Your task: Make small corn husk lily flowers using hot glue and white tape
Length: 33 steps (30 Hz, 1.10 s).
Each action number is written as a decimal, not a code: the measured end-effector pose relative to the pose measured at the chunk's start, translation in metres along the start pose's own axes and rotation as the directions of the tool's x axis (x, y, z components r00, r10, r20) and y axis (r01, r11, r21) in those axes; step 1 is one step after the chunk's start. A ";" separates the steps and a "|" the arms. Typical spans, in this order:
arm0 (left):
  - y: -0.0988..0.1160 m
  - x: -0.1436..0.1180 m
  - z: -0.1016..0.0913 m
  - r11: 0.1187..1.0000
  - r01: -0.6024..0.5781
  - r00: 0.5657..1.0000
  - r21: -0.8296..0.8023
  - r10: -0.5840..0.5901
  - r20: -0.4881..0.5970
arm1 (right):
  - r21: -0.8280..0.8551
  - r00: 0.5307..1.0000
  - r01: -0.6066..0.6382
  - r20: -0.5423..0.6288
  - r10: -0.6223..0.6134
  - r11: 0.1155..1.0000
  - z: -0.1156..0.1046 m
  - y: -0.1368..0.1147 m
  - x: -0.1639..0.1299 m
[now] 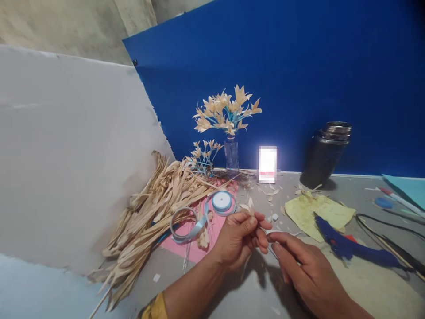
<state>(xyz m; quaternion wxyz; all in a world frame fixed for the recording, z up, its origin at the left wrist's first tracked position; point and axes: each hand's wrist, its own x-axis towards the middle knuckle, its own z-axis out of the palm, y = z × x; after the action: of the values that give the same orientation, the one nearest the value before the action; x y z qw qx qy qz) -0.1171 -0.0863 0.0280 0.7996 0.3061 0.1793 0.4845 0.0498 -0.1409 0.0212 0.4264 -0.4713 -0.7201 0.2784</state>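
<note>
My left hand [239,235] pinches a small dried-husk flower [249,206] between thumb and fingers, its petals poking up above the knuckles. My right hand [300,263] meets it fingertip to fingertip and grips a thin pale strip or stem [272,231] that runs toward the flower. Both hands hover just above the grey table [252,283]. A roll of light blue ribbon [222,201] lies just left of the left hand, with a loose loop of ribbon [186,226] on a pink sheet [215,226].
A heap of dried husks [152,212] lies left. A small vase of husk flowers [229,119] and a smaller bunch [204,155] stand at the blue backboard. A dark metal flask [327,153], yellow paper [315,210], blue glue gun [345,246], black cord [392,235] and pens [395,197] lie right.
</note>
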 end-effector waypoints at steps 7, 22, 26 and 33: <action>-0.009 -0.001 0.003 0.999 -0.020 0.999 -0.041 0.018 -0.052 | 0.007 0.997 0.007 -0.073 -0.007 1.000 0.009 0.003 -0.003; -0.017 -0.006 0.005 0.999 -0.032 0.998 0.024 0.033 -0.052 | -0.032 0.990 0.018 -0.136 -0.022 0.999 0.011 0.004 -0.009; -0.019 -0.007 0.006 0.999 -0.039 0.998 0.031 0.041 -0.056 | -0.032 0.985 -0.020 -0.172 0.014 0.999 0.014 0.001 -0.010; -0.011 -0.009 0.014 0.991 -0.092 0.995 0.095 0.096 -0.035 | 0.001 0.982 -0.037 -0.183 0.037 0.999 0.009 0.000 -0.005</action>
<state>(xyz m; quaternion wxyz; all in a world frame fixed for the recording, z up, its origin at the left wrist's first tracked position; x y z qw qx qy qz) -0.1060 -0.1028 0.0309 0.7572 0.3413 0.2030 0.5186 0.0431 -0.1453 0.0154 0.4850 -0.5088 -0.6692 0.2409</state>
